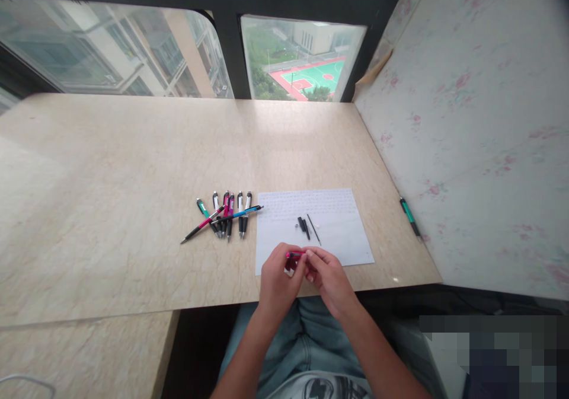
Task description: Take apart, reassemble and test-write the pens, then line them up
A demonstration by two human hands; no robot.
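Both hands meet over the near edge of a white sheet of paper [331, 221]. My left hand [278, 277] and my right hand [326, 274] pinch the two ends of a pink pen barrel [294, 255] held level between them. On the paper just beyond lie small black pen parts [303, 225], a thin black refill [313, 229] and a tiny spring [296, 226]. To the left of the sheet lies a pile of several pens [226, 212] in pink, blue, green and white.
A green pen [409, 217] lies alone at the table's right edge by the flowered wall. The beige marble-look table [111, 168] runs to windows at the back. My knees in jeans are below the front edge.
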